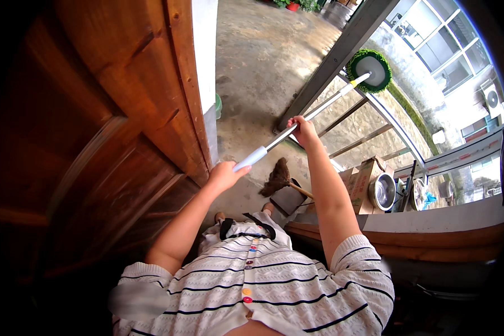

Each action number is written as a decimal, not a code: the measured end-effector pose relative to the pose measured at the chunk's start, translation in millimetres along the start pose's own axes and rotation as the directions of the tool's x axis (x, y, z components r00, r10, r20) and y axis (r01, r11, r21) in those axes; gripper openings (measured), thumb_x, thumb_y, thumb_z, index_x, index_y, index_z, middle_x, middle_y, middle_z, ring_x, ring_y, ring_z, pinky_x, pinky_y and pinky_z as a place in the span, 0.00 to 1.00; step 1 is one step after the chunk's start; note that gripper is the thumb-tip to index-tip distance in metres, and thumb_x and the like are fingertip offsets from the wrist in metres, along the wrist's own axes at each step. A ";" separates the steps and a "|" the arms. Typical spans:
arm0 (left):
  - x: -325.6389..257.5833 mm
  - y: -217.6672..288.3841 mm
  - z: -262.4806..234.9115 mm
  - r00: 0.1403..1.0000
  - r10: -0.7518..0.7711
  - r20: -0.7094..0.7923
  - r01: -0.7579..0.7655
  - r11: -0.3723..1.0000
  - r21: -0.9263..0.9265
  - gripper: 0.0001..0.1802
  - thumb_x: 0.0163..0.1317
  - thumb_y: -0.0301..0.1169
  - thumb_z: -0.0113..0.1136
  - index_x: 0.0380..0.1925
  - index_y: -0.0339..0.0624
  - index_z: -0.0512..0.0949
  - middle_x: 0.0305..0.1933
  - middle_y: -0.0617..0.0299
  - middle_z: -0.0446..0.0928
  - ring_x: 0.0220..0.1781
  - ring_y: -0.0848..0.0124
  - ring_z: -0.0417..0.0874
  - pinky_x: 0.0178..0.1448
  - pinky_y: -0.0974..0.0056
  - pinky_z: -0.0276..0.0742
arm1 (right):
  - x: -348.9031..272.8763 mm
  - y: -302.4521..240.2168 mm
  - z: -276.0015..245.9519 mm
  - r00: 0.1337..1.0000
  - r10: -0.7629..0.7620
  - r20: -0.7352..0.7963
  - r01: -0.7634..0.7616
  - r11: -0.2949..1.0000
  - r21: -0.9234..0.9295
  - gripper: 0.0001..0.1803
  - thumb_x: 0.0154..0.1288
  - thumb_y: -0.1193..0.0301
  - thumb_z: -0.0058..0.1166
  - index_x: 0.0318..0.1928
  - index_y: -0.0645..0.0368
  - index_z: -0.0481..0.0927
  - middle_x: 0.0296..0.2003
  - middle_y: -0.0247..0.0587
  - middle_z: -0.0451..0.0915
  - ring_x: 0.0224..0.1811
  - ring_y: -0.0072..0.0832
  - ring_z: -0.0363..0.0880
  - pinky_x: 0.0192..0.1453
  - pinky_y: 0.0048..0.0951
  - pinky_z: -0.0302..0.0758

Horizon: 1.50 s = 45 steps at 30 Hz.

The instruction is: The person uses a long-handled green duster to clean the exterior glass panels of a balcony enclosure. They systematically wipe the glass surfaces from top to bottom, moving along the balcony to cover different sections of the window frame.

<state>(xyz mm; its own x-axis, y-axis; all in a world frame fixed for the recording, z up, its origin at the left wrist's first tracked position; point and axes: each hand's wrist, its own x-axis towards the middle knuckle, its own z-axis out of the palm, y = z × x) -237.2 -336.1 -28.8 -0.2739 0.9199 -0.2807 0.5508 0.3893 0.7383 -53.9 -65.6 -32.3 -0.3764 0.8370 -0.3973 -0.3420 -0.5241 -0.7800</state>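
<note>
A long-handled mop (331,101) slants up and to the right in front of me. My left hand (224,177) is wrapped round the pale blue grip at its lower end. Farther along the metal pole, my right hand (303,131) is closed round it. The round mop head (370,71), with a green shaggy fringe and a grey-white back, is raised at the far end by the railing and window frame. I cannot tell whether it touches them.
A brown wooden door (112,112) stands close on my left. On the floor ahead lie a broom (278,178) and a dustpan (288,199). Cardboard boxes (364,182) and a metal bowl (382,191) sit at the right by the metal railing (364,134). A grey post (336,64) rises ahead.
</note>
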 end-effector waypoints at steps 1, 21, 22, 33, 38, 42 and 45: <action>-0.1 -1.1 7.4 0.999 0.000 0.035 0.000 1.000 0.000 0.36 0.52 0.64 0.60 0.28 0.35 0.81 0.23 0.50 0.79 0.29 0.56 0.82 0.35 0.57 0.75 | 1.9 5.0 -8.0 0.999 -0.038 -0.018 0.037 0.998 -0.044 0.05 0.61 0.79 0.45 0.28 0.66 0.67 0.28 0.49 0.73 0.27 0.38 0.75 0.33 0.35 0.77; -18.7 -15.1 142.6 0.993 -0.086 -0.086 0.073 0.987 -0.143 0.14 0.48 0.40 0.65 0.25 0.39 0.81 0.23 0.48 0.79 0.29 0.51 0.82 0.35 0.55 0.77 | -17.4 47.1 -58.9 0.943 -0.131 -0.307 0.173 0.978 0.112 0.13 0.67 0.64 0.51 0.35 0.49 0.59 0.17 0.32 0.63 0.12 0.25 0.62 0.13 0.28 0.58; -18.9 -14.5 148.6 0.993 -0.077 -0.094 0.062 0.987 -0.150 0.14 0.48 0.40 0.65 0.25 0.39 0.81 0.23 0.48 0.79 0.28 0.51 0.82 0.34 0.55 0.77 | -19.1 40.5 -58.4 0.944 -0.139 -0.300 0.177 0.979 0.102 0.13 0.67 0.65 0.51 0.35 0.49 0.59 0.17 0.32 0.63 0.12 0.25 0.62 0.13 0.28 0.58; 54.2 94.2 131.4 0.982 0.188 -0.009 -0.172 0.879 -0.444 0.17 0.57 0.40 0.64 0.20 0.39 0.74 0.16 0.63 0.71 0.16 0.73 0.72 0.22 0.65 0.66 | -41.9 -143.1 -9.6 0.864 -0.474 -0.167 0.441 0.875 -0.200 0.17 0.72 0.54 0.42 0.35 0.53 0.61 0.17 0.36 0.67 0.12 0.26 0.67 0.13 0.26 0.67; 83.5 216.5 106.5 0.885 0.349 0.307 0.013 0.641 -0.768 0.21 0.63 0.38 0.60 0.16 0.46 0.64 0.13 0.70 0.63 0.10 0.81 0.62 0.13 0.71 0.55 | -56.1 -274.7 -0.3 0.757 -0.653 -0.026 0.579 0.688 -0.438 0.20 0.74 0.55 0.36 0.45 0.63 0.63 0.22 0.41 0.72 0.17 0.29 0.73 0.20 0.31 0.74; 98.2 314.2 89.3 0.746 0.525 0.408 0.157 0.457 -0.875 0.25 0.64 0.53 0.53 0.22 0.44 0.69 0.16 0.68 0.64 0.10 0.79 0.63 0.14 0.72 0.57 | -78.7 -384.1 18.0 0.589 -0.807 0.040 0.680 0.469 -0.564 0.19 0.73 0.58 0.38 0.43 0.66 0.63 0.22 0.44 0.73 0.18 0.31 0.74 0.20 0.32 0.74; 109.3 396.0 75.9 0.651 0.610 0.452 0.192 0.443 -0.875 0.33 0.60 0.66 0.47 0.23 0.45 0.68 0.16 0.68 0.63 0.10 0.78 0.61 0.14 0.71 0.57 | -94.1 -469.8 21.6 0.531 -0.846 0.044 0.736 0.435 -0.518 0.21 0.73 0.59 0.41 0.44 0.70 0.62 0.28 0.51 0.75 0.22 0.34 0.78 0.24 0.33 0.80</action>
<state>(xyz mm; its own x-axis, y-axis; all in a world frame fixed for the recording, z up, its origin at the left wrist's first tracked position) 10.8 -77.8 186.3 0.5136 0.8580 -0.0100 -0.4987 0.3080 0.8102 123.6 98.5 381.9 0.0519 0.8810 0.4702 0.0204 0.4698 -0.8826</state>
